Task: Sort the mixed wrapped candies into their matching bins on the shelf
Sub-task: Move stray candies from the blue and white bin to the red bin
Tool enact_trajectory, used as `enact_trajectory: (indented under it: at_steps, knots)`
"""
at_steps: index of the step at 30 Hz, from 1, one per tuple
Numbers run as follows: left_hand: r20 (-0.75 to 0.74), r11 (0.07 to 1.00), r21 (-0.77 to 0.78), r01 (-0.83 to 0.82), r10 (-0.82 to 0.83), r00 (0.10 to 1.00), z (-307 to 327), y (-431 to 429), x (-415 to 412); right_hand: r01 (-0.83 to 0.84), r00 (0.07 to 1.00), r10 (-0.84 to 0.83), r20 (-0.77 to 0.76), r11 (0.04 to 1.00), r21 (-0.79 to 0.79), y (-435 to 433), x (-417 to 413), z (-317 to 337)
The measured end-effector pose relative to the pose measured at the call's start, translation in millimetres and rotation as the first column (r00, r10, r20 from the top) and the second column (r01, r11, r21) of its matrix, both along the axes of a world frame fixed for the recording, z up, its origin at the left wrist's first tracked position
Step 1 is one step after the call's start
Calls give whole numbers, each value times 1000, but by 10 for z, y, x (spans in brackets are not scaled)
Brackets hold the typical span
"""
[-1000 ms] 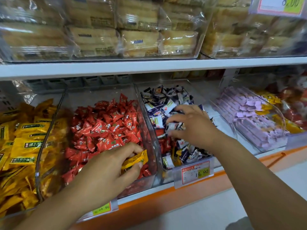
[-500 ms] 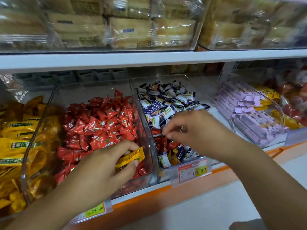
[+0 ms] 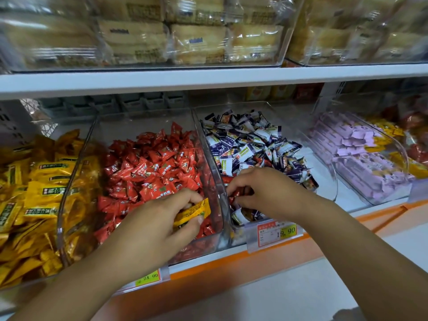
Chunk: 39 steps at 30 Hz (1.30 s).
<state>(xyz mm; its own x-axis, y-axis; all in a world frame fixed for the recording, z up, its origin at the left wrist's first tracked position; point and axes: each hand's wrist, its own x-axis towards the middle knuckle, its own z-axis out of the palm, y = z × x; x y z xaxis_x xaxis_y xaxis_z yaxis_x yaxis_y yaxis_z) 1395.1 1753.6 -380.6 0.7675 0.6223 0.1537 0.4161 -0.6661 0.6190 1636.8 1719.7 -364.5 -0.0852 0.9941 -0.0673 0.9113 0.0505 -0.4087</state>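
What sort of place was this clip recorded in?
Most likely a shop's loose-sweets aisle: clear bins heaped with wrapped candies, printed price tags clipped along the orange shelf edge, and bagged cakes stacked on the shelf above.

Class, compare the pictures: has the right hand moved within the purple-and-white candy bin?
Yes: the right hand moved forward, nearer the 19.90 price tag.

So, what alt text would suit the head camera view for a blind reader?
A person's left hand holds a yellow candy over the bin of red candies, while the right hand pinches a red candy in the neighbouring bin of purple-and-white candies. Bins of yellow candies and lilac packs flank them.
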Motion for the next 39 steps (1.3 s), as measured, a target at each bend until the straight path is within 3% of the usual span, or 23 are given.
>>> enact_trajectory:
  at_steps: [5,14,20,24,27,29,31,34,37,39]
  knots:
    - [-5,1000,26,-6,6,1000,-23,13,16,9,998,-11,-60,999,-47,-52,-6,8]
    - [9,1000,12,-18,18,1000,-30,13,16,225,933,-198,-301,973,59,-87,40,200]
    - [-15,999,43,-33,34,999,-54,22,9,287,905,-227,-359,950,123,-121,46,387]
    - [-27,998,53,-25,26,999,-40,14,12,331,818,-134,-559,905,267,-42,-184,502]
    - [-25,998,53,-28,30,999,-36,13,17,235,715,-35,-699,953,193,85,-330,504]
    - [-19,998,44,-34,35,999,-41,18,10,276,779,-113,-617,945,176,139,-269,482]
    - [-9,998,51,-33,33,999,-45,13,2,277,912,-215,-350,951,140,146,-129,419]
    - [-7,997,73,-19,20,1000,-36,11,12,142,989,-140,-37,988,60,144,-56,188]
    - [9,998,52,-18,17,1000,-38,17,16,56,992,-73,99,985,165,205,-118,-8]
    - [27,999,43,-17,16,999,-38,12,17,88,991,-106,78,975,205,229,-108,-21]
